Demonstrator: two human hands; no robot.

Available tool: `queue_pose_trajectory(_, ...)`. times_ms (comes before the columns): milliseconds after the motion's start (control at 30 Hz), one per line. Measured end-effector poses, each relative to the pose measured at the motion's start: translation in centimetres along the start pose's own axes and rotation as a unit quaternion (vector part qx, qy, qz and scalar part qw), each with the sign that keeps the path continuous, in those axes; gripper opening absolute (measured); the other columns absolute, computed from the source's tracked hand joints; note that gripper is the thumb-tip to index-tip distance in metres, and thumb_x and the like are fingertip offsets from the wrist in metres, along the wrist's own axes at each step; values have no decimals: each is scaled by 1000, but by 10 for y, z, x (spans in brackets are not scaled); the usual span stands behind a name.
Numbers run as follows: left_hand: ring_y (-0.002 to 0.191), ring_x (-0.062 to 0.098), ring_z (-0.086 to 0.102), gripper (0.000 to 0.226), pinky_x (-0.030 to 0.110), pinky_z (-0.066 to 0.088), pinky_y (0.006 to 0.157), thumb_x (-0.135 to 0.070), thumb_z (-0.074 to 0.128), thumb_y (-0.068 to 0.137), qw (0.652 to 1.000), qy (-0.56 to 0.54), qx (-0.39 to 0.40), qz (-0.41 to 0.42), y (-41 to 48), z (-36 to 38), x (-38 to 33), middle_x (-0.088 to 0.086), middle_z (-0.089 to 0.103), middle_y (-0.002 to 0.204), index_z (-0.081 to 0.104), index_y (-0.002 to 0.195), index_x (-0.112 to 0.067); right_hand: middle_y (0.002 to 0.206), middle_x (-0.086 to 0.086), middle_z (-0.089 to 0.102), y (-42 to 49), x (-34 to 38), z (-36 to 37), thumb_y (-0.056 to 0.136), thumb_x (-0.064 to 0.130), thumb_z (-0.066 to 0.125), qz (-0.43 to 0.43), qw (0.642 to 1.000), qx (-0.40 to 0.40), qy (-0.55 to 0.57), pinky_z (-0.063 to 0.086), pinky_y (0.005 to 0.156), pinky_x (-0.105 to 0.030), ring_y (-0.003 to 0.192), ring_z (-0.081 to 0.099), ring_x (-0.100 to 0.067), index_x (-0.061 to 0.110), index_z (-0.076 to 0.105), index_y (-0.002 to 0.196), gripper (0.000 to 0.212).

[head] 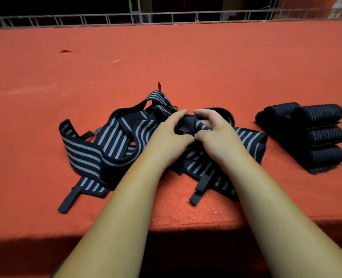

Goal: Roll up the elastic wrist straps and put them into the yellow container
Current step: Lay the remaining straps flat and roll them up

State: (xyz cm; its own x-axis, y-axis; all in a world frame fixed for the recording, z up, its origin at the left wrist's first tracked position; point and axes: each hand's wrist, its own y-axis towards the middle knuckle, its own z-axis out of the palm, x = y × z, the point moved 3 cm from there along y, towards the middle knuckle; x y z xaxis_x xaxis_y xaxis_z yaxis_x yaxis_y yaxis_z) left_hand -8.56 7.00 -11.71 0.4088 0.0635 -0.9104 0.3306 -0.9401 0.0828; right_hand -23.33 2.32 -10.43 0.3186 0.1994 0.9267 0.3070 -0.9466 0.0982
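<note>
Two bare forearms come in from the bottom edge, the left forearm (pixel 116 217) and the right forearm (pixel 276 217), and they draw close to each other toward the middle of the view. Under them lies the table (pixel 166 57), covered with a red cloth that fills almost the whole width. Its near edge is in shadow. Along the far edge of the table runs a metal grid (pixel 172 17), and behind it is only dark.

At the middle of the table lies a loose pile of elastic wrist straps (pixel 106 145), black with grey stripes, unrolled and crossing over one another. Some narrow black loops stick out of the pile toward the near edge. To the right, apart from the pile, is a group of rolled straps (pixel 314 133), packed so that they touch one another. How many rolls there are I cannot tell exactly.

The left grip (pixel 166 135) and the right grip (pixel 216 133) are on top of the right half of the pile, with the thumbs touching. Both are narrow, with the fingers curled, and together they hold the black end piece (pixel 186 126) of one strap between them.
</note>
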Motion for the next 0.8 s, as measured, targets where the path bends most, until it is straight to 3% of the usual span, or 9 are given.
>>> queue_pose_trajectory(67, 121, 15, 69, 85, 33, 56, 101, -30, 77, 84, 999, 47, 13, 9, 0, 1, -4, -7, 64, 141, 43, 157, -56, 112, 17, 72, -1, -1, -3, 101, 4, 62, -14, 1000, -4, 4, 54, 68, -9, 88, 71, 4, 37, 61, 145, 55)
queue_pose_trajectory(167, 111, 6, 55, 70, 19, 41, 86, -42, 75, 96, 992, 120, -44, 16, 1, 0, -7, -7, 51, 135, 45, 158, -54, 114, 23, 68, -2, 0, -9, 106, 19, 64, -22, 1000, -6, -8, 48, 72, -1, 95, 68, 12, 37, 59, 148, 45)
queue_pose_trajectory(333, 116, 20, 55, 43, 36, 50, 100, -40, 66, 105, 975, 169, -113, 93, 3, 4, -7, -8, 46, 110, 63, 147, -48, 143, 25, 57, -6, 3, -15, 111, 30, 58, -34, 997, 20, -60, 33, 83, 6, 122, 53, 9, 37, 53, 157, 46)
queue_pose_trajectory(433, 103, 17, 56, 27, 36, 49, 87, -37, 58, 109, 963, 184, -157, 118, 3, 1, -11, -9, 47, 106, 76, 130, -37, 153, 25, 55, -7, 3, -19, 110, 25, 60, -50, 995, 41, -80, 34, 105, -7, 130, 47, 13, 40, 50, 159, 52)
queue_pose_trajectory(467, 100, 15, 55, 27, 31, 44, 85, -35, 55, 111, 961, 183, -173, 117, 2, -1, -13, -7, 49, 109, 76, 127, -30, 148, 26, 58, -6, 3, -21, 110, 21, 61, -51, 994, 48, -85, 38, 103, -5, 123, 51, 18, 42, 49, 159, 55)
queue_pose_trajectory(533, 97, 18, 55, 25, 28, 36, 81, -30, 50, 112, 955, 157, -226, 106, 1, -10, -18, -1, 55, 109, 71, 118, -19, 130, 28, 66, -4, 2, -25, 108, 10, 59, -44, 993, 51, -101, 45, 81, -3, 107, 62, 17, 47, 49, 157, 62)
queue_pose_trajectory(600, 87, 27, 62, 25, 39, 44, 74, -30, 44, 112, 954, 69, -279, 81, -1, -25, -25, 4, 63, 94, 62, 103, -15, 132, 18, 69, 0, -1, -30, 104, 4, 54, -23, 990, 20, -137, 47, 69, -14, 96, 67, 3, 47, 44, 160, 70)
queue_pose_trajectory(700, 80, 30, 73, 31, 49, 64, 65, -33, 40, 109, 957, -93, -270, 46, -11, -39, -44, 15, 72, 98, 63, 102, -13, 147, 3, 64, -1, -3, -34, 98, 3, 50, 11, 986, -15, -167, 52, 71, -25, 93, 69, -9, 42, 38, 164, 78)
queue_pose_trajectory(800, 74, 21, 70, 34, 51, 62, 69, -31, 44, 107, 965, -112, -226, 66, -19, -41, -64, 19, 74, 96, 67, 96, -8, 148, 7, 50, -6, 4, -28, 99, 25, 68, -37, 992, 3, -121, 52, 85, -24, 113, 66, -9, 45, 24, 168, 84)
